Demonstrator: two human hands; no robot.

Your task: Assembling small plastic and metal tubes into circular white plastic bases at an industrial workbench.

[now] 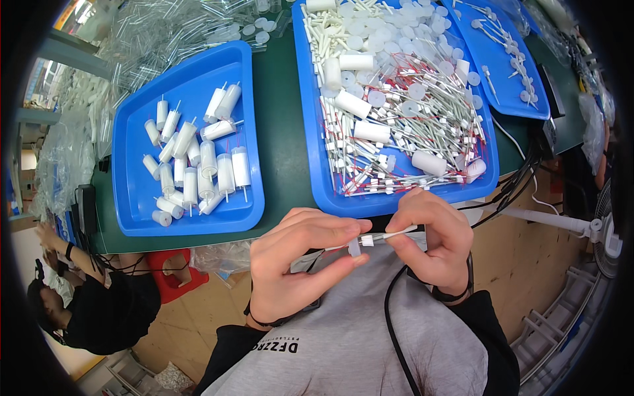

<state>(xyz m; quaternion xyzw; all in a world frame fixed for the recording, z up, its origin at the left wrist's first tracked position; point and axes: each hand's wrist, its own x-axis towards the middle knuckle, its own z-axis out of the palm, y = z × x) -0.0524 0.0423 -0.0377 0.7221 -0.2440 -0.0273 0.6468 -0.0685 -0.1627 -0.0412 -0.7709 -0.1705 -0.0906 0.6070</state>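
Head view: Two bare hands meet just off the near edge of a green table [284,132], in front of a grey shirt [356,317]. The left hand [304,254] pinches a small translucent cap [354,247] between thumb and fingers. The right hand [432,231] grips a slender white stick [400,231] by thumb and forefinger, a white block [368,241] showing at its inner end, close to the cap; whether the two touch cannot be told. The fingertip holds, facing each other, probably serve to keep the small pieces in line and in sight.

Along the table's near edge, directly beyond the hands, a blue middle tray [350,208] carries loose sticks with red wires [422,125], translucent discs [366,26] and thick white cylinders [372,131], a position that likely shortens each reach. Toward the near left corner, a left tray [135,191] holds white cylinders with protruding rods [207,158], perhaps set apart to avoid mixing. A right tray [508,92], toward the table's right end, bears scattered stick-and-disc pieces [517,63]. Clear tubes [172,46] crowd the far left corner, seemingly pushed back to leave the front for the trays.
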